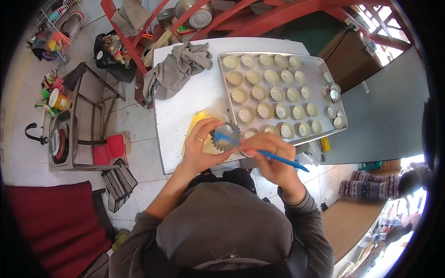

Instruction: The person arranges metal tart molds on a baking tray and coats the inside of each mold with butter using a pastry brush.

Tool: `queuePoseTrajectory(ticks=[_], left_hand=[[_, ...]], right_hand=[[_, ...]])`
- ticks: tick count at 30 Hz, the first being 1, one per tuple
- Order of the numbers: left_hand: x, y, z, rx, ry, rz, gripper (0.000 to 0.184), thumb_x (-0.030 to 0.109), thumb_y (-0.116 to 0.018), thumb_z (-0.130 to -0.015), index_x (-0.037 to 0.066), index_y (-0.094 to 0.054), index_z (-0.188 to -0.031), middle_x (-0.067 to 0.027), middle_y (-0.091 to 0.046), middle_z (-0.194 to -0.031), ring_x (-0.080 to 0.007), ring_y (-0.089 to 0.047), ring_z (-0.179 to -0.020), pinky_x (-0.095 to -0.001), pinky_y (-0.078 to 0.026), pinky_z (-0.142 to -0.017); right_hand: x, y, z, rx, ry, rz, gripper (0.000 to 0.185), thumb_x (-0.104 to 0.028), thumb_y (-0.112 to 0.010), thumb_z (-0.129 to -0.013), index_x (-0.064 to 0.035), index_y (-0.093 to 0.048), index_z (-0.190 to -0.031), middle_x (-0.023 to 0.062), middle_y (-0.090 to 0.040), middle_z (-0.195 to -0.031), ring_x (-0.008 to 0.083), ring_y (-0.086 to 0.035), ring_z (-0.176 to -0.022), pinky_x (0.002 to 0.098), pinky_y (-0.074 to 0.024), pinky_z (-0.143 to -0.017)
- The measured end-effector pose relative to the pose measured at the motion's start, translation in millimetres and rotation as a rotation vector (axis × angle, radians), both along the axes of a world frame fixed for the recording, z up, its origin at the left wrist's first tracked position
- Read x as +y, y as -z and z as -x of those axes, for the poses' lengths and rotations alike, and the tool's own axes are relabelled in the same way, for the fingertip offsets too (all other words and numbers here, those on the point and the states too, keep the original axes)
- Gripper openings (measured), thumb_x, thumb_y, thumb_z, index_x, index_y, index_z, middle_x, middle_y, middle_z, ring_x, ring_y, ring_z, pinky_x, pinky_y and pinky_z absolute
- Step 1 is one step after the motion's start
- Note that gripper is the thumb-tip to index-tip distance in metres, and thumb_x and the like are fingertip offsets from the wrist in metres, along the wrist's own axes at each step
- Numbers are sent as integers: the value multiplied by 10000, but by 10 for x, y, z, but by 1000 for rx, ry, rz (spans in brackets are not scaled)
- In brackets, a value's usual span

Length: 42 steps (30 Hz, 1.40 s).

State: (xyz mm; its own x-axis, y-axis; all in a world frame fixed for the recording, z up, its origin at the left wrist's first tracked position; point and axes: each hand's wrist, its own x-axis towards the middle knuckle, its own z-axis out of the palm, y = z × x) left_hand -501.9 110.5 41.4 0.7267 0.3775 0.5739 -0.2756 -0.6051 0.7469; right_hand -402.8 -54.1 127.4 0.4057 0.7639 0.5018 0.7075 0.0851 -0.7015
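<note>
My left hand holds a fluted metal tart mould by its rim, between thumb and fingers. My right hand grips a blue brush, and the brush head is inside the mould. Under and behind my left hand lies a yellow substance in clear plastic on the white table. Just right of the hands, a large metal tray carries several rows of small fluted moulds, with some stacked at its right side.
A crumpled grey cloth lies at the table's back left. Red wooden rails run behind the table. A grey panel stands right of the tray. Further left are a sink and a red stool.
</note>
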Motion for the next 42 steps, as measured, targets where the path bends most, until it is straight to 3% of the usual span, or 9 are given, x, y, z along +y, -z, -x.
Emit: queuePoseTrajectory(ticks=[6, 11, 14, 24, 26, 29, 33, 39, 42], left_hand=[[-8, -27, -2, -31, -29, -56, 660, 122, -839, -560, 33, -558, -1151, -135, -548, -1113, -251, -594, -969, -331, -504, -799], [-9, -3, -11, -11, 16, -62, 659, 127, -843, -552, 29, -566, -1142, -132, -558, -1096, -245, -595, -964, -326, -489, -819], [-12, -20, -32, -61, 32, -98, 653, 112, -831, -564, 25, -564, -1154, -122, -552, -1108, -251, -594, -965, -323, -494, -814], [89, -154, -51, -93, 106, -293, 644, 101, -826, -571, 21, -570, -1157, -119, -537, -1123, -260, -596, -946, -308, -503, -802], [127, -171, -46, -68, 136, -280, 646, 104, -827, -572, 22, -570, -1159, -115, -537, -1126, -249, -597, -945, -308, -503, -798], [71, -196, -71, -92, 124, -237, 646, 103, -827, -573, 21, -571, -1160, -110, -535, -1133, -237, -597, -943, -306, -503, -791], [93, -189, -68, -27, 129, -156, 645, 119, -835, -563, 18, -577, -1146, -109, -547, -1112, -231, -598, -938, -306, -504, -781], [-4, -91, -53, -32, 98, 48, 661, 169, -856, -524, 13, -585, -1107, -112, -585, -1043, -220, -601, -914, -313, -505, -746], [-41, -75, -24, 17, 110, 95, 677, 75, -845, -540, -9, -539, -1139, -105, -520, -1089, -195, -549, -996, -306, -460, -836]], right_hand=[[-56, -62, -103, -90, 100, -9, 164, 6, -675, -757, -24, -648, -916, 105, -632, -830, 252, -613, -695, 309, -494, -616], [-81, -48, -118, 0, -150, 60, 168, -16, -690, -745, -20, -639, -905, 112, -632, -818, 258, -620, -698, 311, -493, -608], [-43, -96, -163, -53, 41, -27, 153, -24, -694, -741, -22, -645, -885, 108, -632, -803, 260, -619, -693, 306, -491, -608], [-108, -220, -178, -76, -94, 45, 128, -8, -684, -746, -21, -643, -867, 99, -626, -776, 247, -611, -686, 306, -478, -600], [-170, -214, -224, 39, -184, 70, 132, -1, -679, -749, -20, -641, -874, 100, -626, -781, 248, -610, -682, 301, -476, -593], [-84, -110, -227, 8, 41, -141, 113, 3, -673, -757, -20, -643, -864, 94, -629, -784, 238, -610, -682, 296, -477, -591], [-124, -155, -95, 74, -139, 10, 117, 6, -674, -757, -22, -644, -867, 85, -642, -803, 223, -615, -691, 289, -482, -599], [-59, -10, -118, -174, -12, -71, 156, 4, -689, -741, -31, -651, -889, 89, -651, -843, 229, -624, -700, 300, -498, -612], [-153, 21, -71, -262, 90, -201, 186, 14, -688, -736, -25, -645, -912, 102, -655, -889, 242, -633, -726, 307, -508, -628]])
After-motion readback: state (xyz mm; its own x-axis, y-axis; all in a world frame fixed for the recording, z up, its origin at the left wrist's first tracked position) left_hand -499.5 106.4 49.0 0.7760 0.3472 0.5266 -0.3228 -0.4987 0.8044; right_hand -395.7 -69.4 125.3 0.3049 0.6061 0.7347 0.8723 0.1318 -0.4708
